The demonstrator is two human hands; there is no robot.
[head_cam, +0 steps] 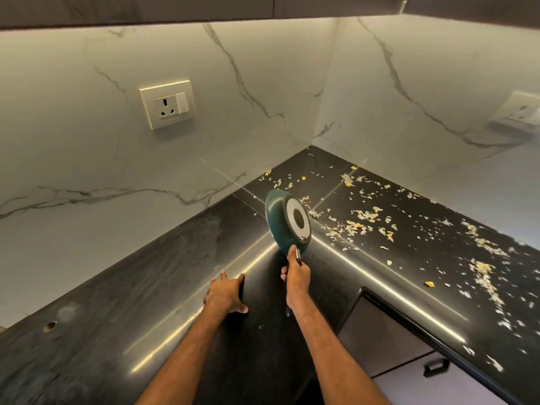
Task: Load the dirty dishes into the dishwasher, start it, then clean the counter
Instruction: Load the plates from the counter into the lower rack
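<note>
A teal frying pan (pixel 287 220) is held on edge above the dark table (pixel 131 302), its handle clasped in the grip of the right hand (pixel 298 276), the pan extending straight ahead of it, beside scattered food scraps (pixel 361 219). The left hand (pixel 226 293) lies flat, grip released.

A home kitchen is indicated by a polished black counter (pixel 175 287) fitted into a corner, backed by marble-veined wall panels (pixel 263 68) under cupboards (pixel 175 7) at the top of the frame. A switched socket (pixel 167 104) is mounted at upper left, and a cabinet front (pixel 415 366) with a handle is seen at lower right.
</note>
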